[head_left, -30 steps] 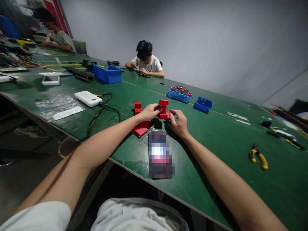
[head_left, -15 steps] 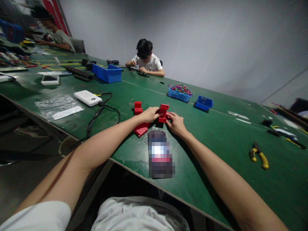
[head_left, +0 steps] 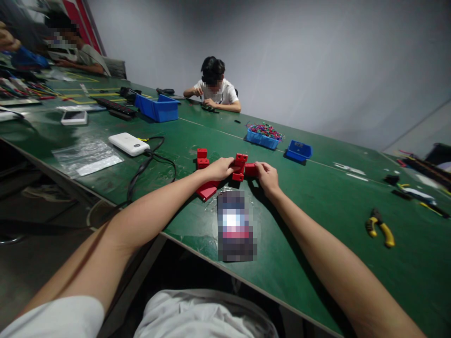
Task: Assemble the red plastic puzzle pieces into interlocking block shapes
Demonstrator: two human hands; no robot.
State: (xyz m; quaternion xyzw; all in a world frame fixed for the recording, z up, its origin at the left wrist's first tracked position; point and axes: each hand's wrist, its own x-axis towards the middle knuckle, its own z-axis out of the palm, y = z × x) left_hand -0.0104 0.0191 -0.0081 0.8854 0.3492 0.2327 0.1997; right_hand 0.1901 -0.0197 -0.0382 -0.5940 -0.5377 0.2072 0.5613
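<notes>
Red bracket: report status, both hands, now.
Left grip on red bracket. Right grip pinching red block beside it, contact unclear. Phone close on near side, not between them.

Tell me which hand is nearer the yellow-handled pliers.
Right. The right hand, holding a red piece, is left of the pliers; the left hand, holding the upright red part, is farther left.

We face a plain grey wall (head_left: 317, 61), lit unevenly — dimmer toward its upper right, with a red strip (head_left: 78, 16) at far left. Below it, our long green table (head_left: 324, 206) catches a sheen. A chair (head_left: 119, 69) back shows beyond — and dull, shadowed floor (head_left: 21, 270) lies lower left.
</notes>
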